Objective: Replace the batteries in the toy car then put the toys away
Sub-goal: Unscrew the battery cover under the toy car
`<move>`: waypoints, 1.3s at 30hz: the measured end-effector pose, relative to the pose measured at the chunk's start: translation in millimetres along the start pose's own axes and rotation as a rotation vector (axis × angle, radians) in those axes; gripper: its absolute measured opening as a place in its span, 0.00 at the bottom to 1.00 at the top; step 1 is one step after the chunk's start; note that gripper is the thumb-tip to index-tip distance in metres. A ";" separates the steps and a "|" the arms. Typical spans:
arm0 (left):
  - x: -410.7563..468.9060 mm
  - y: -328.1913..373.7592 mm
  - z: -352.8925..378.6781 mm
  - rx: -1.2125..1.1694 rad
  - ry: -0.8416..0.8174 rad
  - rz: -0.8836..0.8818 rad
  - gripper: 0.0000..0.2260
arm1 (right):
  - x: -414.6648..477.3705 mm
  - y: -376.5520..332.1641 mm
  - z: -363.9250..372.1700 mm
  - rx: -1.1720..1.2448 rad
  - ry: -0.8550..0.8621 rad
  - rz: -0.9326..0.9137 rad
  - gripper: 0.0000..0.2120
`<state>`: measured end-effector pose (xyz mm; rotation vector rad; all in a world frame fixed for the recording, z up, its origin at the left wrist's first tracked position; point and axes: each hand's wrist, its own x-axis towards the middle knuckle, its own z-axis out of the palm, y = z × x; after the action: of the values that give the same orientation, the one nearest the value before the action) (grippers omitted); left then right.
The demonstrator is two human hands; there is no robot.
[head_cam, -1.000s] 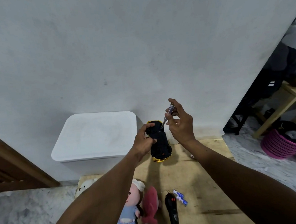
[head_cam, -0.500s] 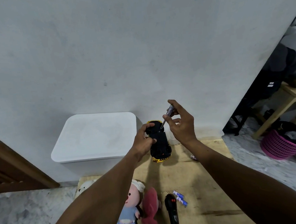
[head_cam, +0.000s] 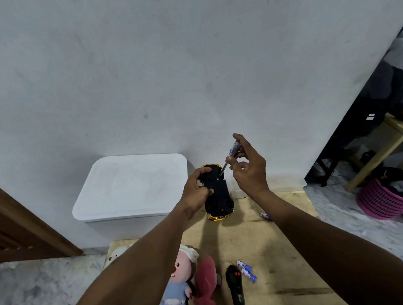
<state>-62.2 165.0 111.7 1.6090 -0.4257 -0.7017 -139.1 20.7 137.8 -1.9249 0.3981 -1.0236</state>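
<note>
Rolling between my fingertips, the screwdriver (head_cam: 231,156) is sitting a touch higher than a moment ago, while the toy car (head_cam: 218,198) is staying put. Nearest me, at lower centre of the frame, two batteries (head_cam: 246,271) are lying just beside the black remote (head_cam: 235,284) on the wooden board (head_cam: 272,242). At centre frame my left hand (head_cam: 195,190) is gripping the toy car round its flank, black underside facing me, and my right hand (head_cam: 249,173) is pinching the screwdriver, tip on the chassis. Yellow bodywork is showing at both ends. I'm judging it light, stiff, glossy plastic, best held round the middle, clear of the wheels. Behind, the white bin (head_cam: 131,185) is standing, lid on.
</note>
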 end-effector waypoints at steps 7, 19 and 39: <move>-1.9 0.8 -0.2 0.002 0.004 0.013 0.28 | -0.3 -4.8 0.1 -0.007 -0.012 -0.048 0.25; -2.9 1.4 -1.8 0.004 -0.001 0.010 0.28 | -0.9 -9.1 1.4 0.006 -0.011 -0.041 0.25; -4.0 4.6 -2.9 -0.002 0.000 0.011 0.28 | 1.5 -11.2 0.2 0.031 -0.012 -0.021 0.24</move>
<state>-62.8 168.9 117.2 1.6043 -0.4332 -0.6936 -139.3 26.1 147.7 -1.9097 0.3540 -1.0259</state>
